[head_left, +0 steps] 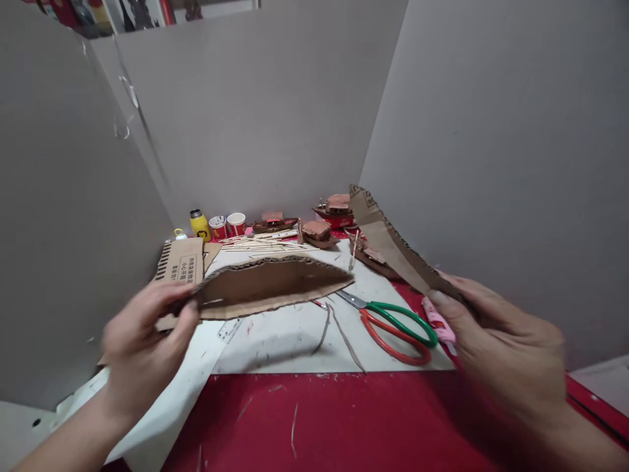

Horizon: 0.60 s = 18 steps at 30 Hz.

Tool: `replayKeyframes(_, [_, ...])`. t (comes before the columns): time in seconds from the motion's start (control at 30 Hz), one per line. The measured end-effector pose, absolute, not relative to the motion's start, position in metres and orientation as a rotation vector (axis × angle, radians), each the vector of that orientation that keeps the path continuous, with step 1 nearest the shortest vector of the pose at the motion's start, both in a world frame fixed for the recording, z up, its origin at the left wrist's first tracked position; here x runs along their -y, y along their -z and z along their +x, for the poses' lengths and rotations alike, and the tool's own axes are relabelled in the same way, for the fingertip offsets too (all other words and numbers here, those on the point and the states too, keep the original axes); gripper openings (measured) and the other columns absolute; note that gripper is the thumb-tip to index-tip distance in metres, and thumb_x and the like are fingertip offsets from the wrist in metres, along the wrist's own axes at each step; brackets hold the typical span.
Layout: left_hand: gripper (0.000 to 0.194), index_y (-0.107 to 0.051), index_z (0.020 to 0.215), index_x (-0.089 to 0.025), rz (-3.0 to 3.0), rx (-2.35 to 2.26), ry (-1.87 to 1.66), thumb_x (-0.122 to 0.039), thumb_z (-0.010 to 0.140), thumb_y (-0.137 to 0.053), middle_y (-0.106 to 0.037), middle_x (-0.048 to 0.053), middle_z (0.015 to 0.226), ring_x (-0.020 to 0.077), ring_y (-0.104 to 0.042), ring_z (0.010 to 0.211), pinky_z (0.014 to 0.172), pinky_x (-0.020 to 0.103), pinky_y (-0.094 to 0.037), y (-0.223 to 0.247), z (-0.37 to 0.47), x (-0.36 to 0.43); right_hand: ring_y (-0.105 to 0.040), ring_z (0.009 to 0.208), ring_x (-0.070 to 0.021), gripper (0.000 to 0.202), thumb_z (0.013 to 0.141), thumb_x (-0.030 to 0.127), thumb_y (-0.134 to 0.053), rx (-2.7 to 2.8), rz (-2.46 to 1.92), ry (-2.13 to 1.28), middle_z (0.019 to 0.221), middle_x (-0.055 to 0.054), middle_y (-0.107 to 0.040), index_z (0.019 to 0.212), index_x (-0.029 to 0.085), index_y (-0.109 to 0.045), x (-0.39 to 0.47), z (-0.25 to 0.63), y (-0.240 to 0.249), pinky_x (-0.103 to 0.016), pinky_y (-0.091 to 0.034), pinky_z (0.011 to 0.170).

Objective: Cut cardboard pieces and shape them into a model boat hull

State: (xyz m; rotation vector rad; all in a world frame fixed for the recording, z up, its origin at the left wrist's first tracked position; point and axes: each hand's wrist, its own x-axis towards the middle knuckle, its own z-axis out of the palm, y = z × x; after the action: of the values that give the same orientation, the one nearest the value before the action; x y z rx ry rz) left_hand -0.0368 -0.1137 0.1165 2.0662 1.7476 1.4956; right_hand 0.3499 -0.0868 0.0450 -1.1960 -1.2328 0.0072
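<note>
My left hand [152, 341] pinches one end of a boat-shaped piece of corrugated cardboard [275, 282], raised over the white paper with its pointed tip to the right. Between thumb and fingers, my right hand [496, 334] grips a second, long cardboard piece [388, 242], which slants up and to the left. The two pieces are apart. Below them lie scissors [393, 328] with one green and one red handle, their blades partly hidden behind the left piece. Close behind my right fingers is a pink tube [439, 324], partly covered.
White paper [295, 347] covers part of a red table [314, 419] littered with scraps. Farther back are thin sticks [265, 242], several small model boats [337, 210], paper cups [236, 224], a yellow bottle [200, 225] and printed cardboard [179, 259]. Grey walls [255, 118] enclose the table.
</note>
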Motion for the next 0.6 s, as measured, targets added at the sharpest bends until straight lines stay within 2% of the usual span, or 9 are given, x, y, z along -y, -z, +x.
replayKeyframes(0.07, [0.011, -0.067, 0.083, -0.020, 1.877, -1.684, -1.216, -0.027, 0.077, -0.063, -0.067, 0.002, 0.079, 0.0175, -0.061, 0.071, 0.068, 0.030, -0.050, -0.101, -0.018, 0.087, -0.069, 0.100, -0.0268, 0.033, 0.081, 0.014, -0.071, 1.362, -1.078, 0.021, 0.107, -0.004, -0.075, 0.110, 0.032, -0.074, 0.090, 0.346, -0.053, -0.045, -0.055, 0.095])
replayKeyframes(0.13, [0.008, -0.063, 0.073, -0.017, 1.687, -1.571, -0.970, -0.025, 0.073, -0.061, -0.059, -0.002, 0.058, 0.0141, -0.055, 0.056, 0.056, 0.026, -0.046, -0.081, -0.006, 0.066, -0.067, 0.104, -0.0247, 0.042, 0.085, 0.008, -0.065, 1.621, -0.934, 0.008, 0.113, -0.005, -0.071, 0.118, 0.032, -0.069, 0.091, 0.341, -0.060, -0.042, -0.055, 0.093])
replayKeyframes(0.23, [0.012, -0.059, 0.067, -0.016, 1.595, -1.468, -0.847, -0.028, 0.069, -0.061, -0.057, -0.003, 0.050, 0.0119, -0.052, 0.045, 0.048, 0.024, -0.043, -0.054, -0.002, 0.046, -0.064, 0.108, -0.0239, 0.047, 0.088, 0.004, -0.056, 2.038, -0.761, 0.002, 0.119, -0.010, -0.066, 0.128, 0.029, -0.062, 0.082, 0.328, -0.066, -0.039, -0.055, 0.089])
replayKeyframes(0.37, [0.024, -0.059, 0.064, -0.015, 1.545, -1.412, -0.769, -0.038, 0.072, -0.059, -0.059, 0.000, 0.049, 0.0144, -0.056, 0.044, 0.045, 0.025, -0.044, -0.042, -0.010, 0.033, -0.063, 0.106, -0.0250, 0.042, 0.089, 0.008, -0.050, 2.322, -0.592, 0.078, 0.116, -0.014, -0.067, 0.128, 0.024, -0.058, 0.058, 0.308, -0.055, -0.043, -0.053, 0.085])
replayKeyframes(0.43, [0.026, -0.062, 0.069, -0.014, 1.552, -1.432, -0.794, -0.039, 0.076, -0.059, -0.061, 0.001, 0.053, 0.0150, -0.058, 0.047, 0.047, 0.026, -0.046, -0.046, -0.017, 0.030, -0.062, 0.105, -0.0256, 0.039, 0.090, 0.010, -0.049, 2.401, -0.556, 0.094, 0.115, -0.015, -0.067, 0.126, 0.022, -0.058, 0.047, 0.302, -0.046, -0.045, -0.052, 0.085])
replayKeyframes(0.53, [0.027, -0.065, 0.095, -0.016, 1.586, -1.537, -0.975, -0.038, 0.084, -0.056, -0.070, 0.005, 0.080, 0.0175, -0.067, 0.069, 0.064, 0.029, -0.053, -0.055, -0.027, 0.035, -0.061, 0.104, -0.0257, 0.038, 0.090, 0.010, -0.048, 2.492, -0.544, 0.081, 0.115, -0.016, -0.067, 0.126, 0.019, -0.057, 0.034, 0.300, -0.036, -0.045, -0.050, 0.086])
replayKeyframes(0.6, [0.021, -0.064, 0.101, -0.019, 1.830, -1.631, -1.235, -0.031, 0.088, -0.054, -0.071, 0.007, 0.097, 0.0190, -0.068, 0.085, 0.076, 0.032, -0.055, -0.060, -0.029, 0.044, -0.061, 0.105, -0.0253, 0.039, 0.090, 0.010, -0.047, 2.535, -0.532, 0.046, 0.116, -0.016, -0.067, 0.127, 0.019, -0.057, 0.028, 0.301, -0.033, -0.045, -0.049, 0.087])
